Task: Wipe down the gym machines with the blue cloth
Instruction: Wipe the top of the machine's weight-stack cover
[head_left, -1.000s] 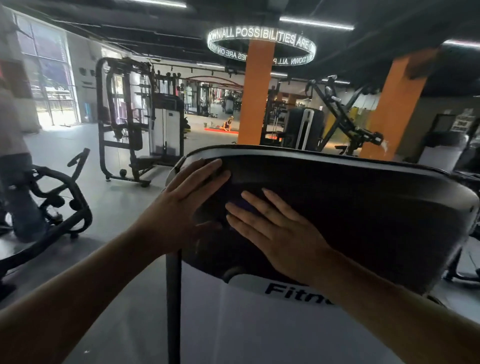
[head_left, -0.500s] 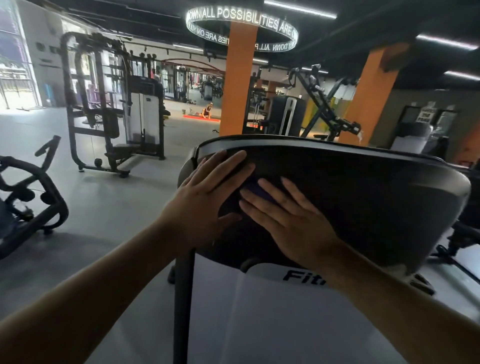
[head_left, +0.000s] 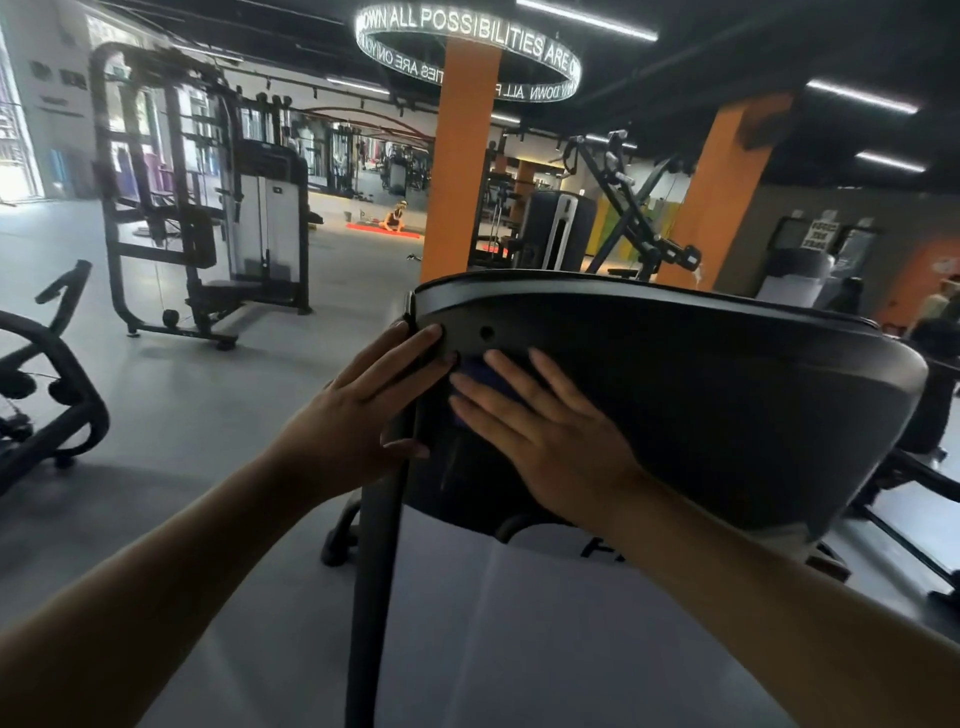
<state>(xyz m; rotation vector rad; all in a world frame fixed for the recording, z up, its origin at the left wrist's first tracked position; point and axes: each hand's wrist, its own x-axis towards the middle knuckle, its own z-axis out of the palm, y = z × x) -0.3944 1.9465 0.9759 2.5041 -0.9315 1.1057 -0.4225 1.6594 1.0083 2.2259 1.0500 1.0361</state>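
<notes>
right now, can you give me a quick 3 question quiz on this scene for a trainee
1. True or false: the right hand presses the blue cloth flat against the machine's dark cover.
2. Pick one: the left hand rests on A) the cover's left edge, B) the floor, C) a dumbbell.
3. Fill in: the pillar right behind the machine is ___ in colour.

Key: 1 true; 2 A; 3 orange.
</notes>
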